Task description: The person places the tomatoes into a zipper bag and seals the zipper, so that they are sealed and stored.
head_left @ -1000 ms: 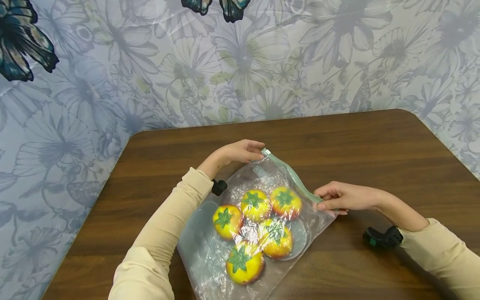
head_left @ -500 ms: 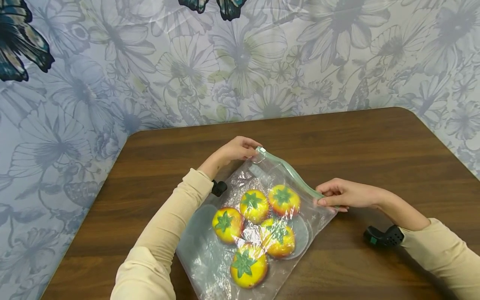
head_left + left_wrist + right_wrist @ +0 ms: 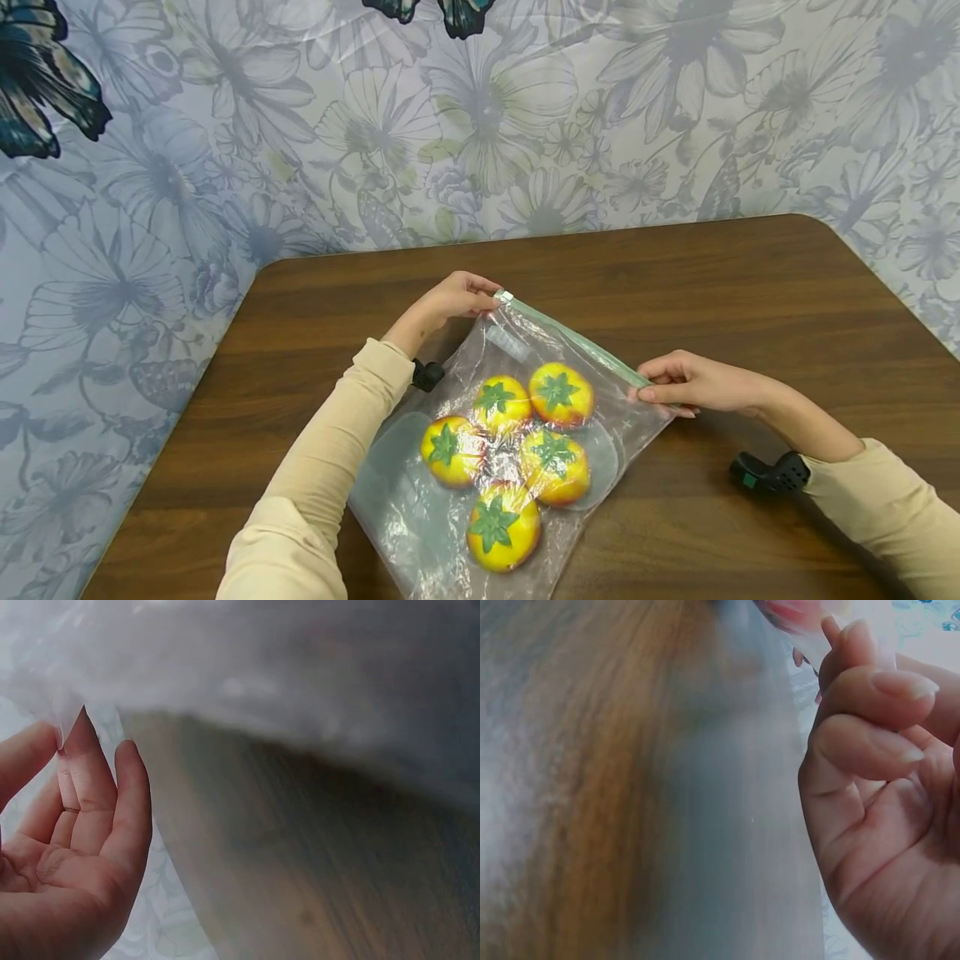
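Note:
A clear plastic zip bag (image 3: 397, 508) hangs slanted between my hands, its pale green zip strip (image 3: 577, 340) pulled straight. Inside lie several round yellow-and-red fruits (image 3: 561, 395) with green star-shaped leaf caps. My left hand (image 3: 450, 302) pinches the bag's far corner, by the white slider (image 3: 504, 296). In the left wrist view, thumb and forefinger meet on the film while the other fingers of that hand (image 3: 82, 825) stay loose. With thumb and curled fingers, my right hand (image 3: 701, 385) grips the opposite end of the strip. Glare on the film covers parts of the fruits.
The brown wooden table (image 3: 375, 287) spreads beneath the bag and both arms. Behind it rises a wall (image 3: 540, 125) with a flower pattern and butterfly decorations. Black wrist devices (image 3: 770, 473) sit at both sleeves.
My left hand has drawn the bag's corner leftward and slightly away, so the zip strip went from curved to straight. The fruits shifted slightly inside. My right hand rose a little, keeping its grip.

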A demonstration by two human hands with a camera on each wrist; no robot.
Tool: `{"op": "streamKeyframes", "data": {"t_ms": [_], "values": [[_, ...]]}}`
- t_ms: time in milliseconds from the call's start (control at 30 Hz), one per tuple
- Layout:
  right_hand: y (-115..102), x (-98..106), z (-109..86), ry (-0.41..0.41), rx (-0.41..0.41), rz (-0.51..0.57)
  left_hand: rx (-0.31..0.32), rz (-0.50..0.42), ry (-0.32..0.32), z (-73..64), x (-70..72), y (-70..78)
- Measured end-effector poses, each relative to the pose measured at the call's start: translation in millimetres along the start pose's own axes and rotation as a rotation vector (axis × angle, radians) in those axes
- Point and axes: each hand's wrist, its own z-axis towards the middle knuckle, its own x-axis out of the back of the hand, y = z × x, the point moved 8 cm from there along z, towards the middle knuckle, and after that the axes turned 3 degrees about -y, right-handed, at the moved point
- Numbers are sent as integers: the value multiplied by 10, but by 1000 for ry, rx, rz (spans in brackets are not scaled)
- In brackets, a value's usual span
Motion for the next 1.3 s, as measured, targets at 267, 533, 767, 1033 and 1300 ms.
{"op": "streamKeyframes", "data": {"t_ms": [267, 533, 767, 1033, 1300], "values": [[20, 56, -23, 48, -52, -42, 12, 0, 25, -40, 71, -49], [12, 82, -89, 70, -73, -46, -7, -28, 3, -97, 139, -55], [5, 141, -138, 110, -97, -68, 4, -65, -2, -162, 212, -114], [26, 404, -244, 430, -266, -133, -19, -145, -8, -267, 254, -146], [-45, 580, -339, 724, -350, -158, -59, -285, 49, -413, 279, -174]]}}
